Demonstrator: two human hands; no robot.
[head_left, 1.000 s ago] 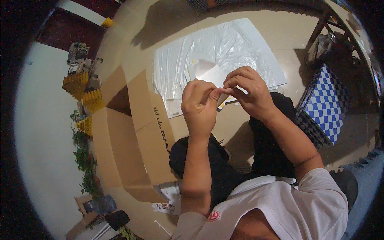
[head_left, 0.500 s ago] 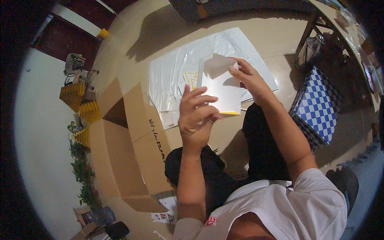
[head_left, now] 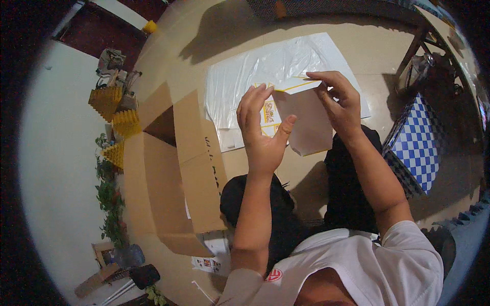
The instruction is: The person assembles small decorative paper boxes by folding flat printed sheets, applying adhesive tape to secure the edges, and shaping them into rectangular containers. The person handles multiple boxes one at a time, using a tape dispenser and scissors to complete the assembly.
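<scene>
White carton point(head_left: 309, 122) looks part-folded, a top flap point(head_left: 302, 85) unclosed. Right hand point(head_left: 341, 104) pinches carton's upper-right edge; left hand point(head_left: 262, 135), thumb spread wide, flanks carton's left, grip unclear.

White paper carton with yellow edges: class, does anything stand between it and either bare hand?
Nothing visible does: the right hand pinches the carton at its upper right; the left hand is at its left side.
</scene>
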